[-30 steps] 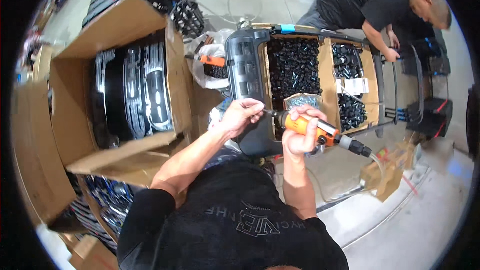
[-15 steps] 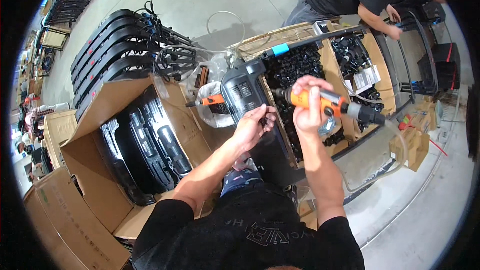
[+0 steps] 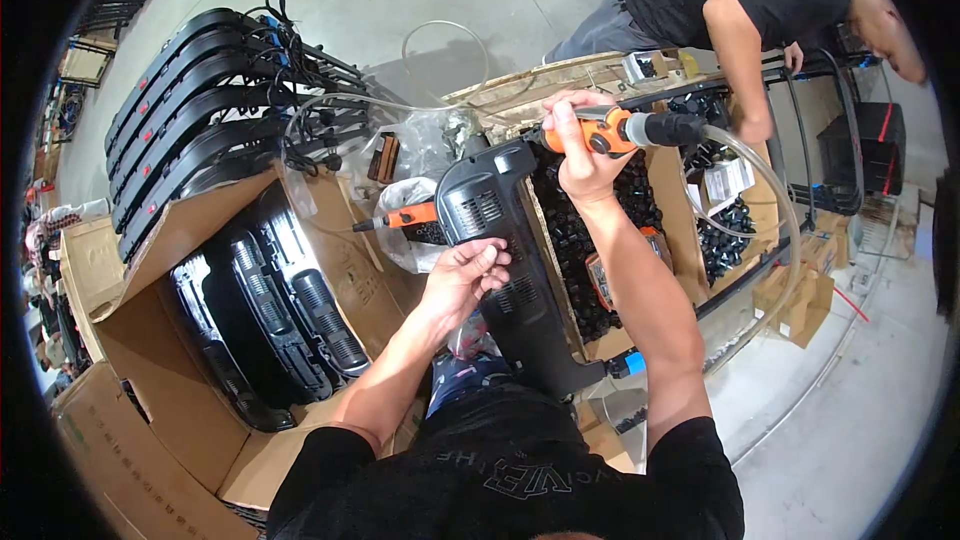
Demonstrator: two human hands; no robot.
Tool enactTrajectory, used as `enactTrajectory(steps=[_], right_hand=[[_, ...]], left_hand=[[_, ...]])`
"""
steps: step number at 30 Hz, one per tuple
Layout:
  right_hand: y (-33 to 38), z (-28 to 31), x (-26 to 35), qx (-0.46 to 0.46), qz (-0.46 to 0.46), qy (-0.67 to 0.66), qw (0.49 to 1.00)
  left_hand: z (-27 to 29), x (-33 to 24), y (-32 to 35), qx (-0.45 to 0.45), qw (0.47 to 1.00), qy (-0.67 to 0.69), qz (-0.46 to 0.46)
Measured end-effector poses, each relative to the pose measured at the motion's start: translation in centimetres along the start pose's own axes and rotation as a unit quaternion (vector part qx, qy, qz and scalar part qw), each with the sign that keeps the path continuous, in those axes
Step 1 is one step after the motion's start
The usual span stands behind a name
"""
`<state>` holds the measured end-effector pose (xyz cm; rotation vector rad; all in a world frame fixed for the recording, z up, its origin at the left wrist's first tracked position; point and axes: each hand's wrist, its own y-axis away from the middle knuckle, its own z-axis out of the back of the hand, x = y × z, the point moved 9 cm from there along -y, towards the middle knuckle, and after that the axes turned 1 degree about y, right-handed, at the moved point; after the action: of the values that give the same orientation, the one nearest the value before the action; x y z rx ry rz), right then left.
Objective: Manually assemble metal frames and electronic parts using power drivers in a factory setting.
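A black plastic housing (image 3: pixel 505 285) with vent slots lies in front of me, fixed to a dark bar. Over its left side hovers my left hand (image 3: pixel 462 282), fingertips pinched together; whatever is between them, if anything, is too small to make out. Higher up, my right hand (image 3: pixel 585 155) is wrapped around an orange pneumatic screwdriver (image 3: pixel 606 132). Its black rear end points right and joins a clear air hose (image 3: pixel 775 180). The driver's front end sits at the housing's far end, mostly hidden by my fingers. A second orange driver (image 3: pixel 412 215) lies left of the housing.
Bins of small black parts (image 3: pixel 575 230) stand to the right, with an orange-and-grey tool (image 3: pixel 600 282) partly behind my forearm. An open carton (image 3: pixel 180 380) of black housings and stacked black frames (image 3: pixel 200 105) are on the left. A co-worker's arm (image 3: pixel 735 40) reaches in at the upper right.
My right hand has carried the screwdriver up and left to the housing's far end. My left hand has drawn back left and down. The co-worker's arm has moved over the bins.
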<state>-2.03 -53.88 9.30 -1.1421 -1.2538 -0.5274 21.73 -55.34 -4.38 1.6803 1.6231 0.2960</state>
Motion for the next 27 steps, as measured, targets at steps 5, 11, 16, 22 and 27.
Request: enactTrajectory(steps=[5, 11, 16, 22, 27], right_hand=[[0.2, -1.9, -0.8, 0.045, -0.017, 0.011, 0.999], [-0.1, -3.0, -2.5, 0.113, -0.061, 0.028, 0.991], [-0.2, -2.4, -3.1, 0.074, -0.088, -0.025, 0.993], [0.2, -2.5, -3.9, 0.073, -0.083, -0.064, 0.992], [0.2, -2.7, -3.8, 0.109, -0.063, -0.013, 0.992]], left_hand=[[1.2, 0.5, -0.6, 0.024, 0.999, -0.013, 0.018], [1.8, 0.1, -1.1, 0.056, 0.998, -0.007, 0.010], [1.1, -1.0, -0.8, 0.007, 0.999, -0.012, -0.036], [0.7, -1.0, -0.8, 0.015, 0.999, -0.014, -0.026], [0.5, -0.3, -1.3, 0.050, 0.999, 0.005, -0.014]])
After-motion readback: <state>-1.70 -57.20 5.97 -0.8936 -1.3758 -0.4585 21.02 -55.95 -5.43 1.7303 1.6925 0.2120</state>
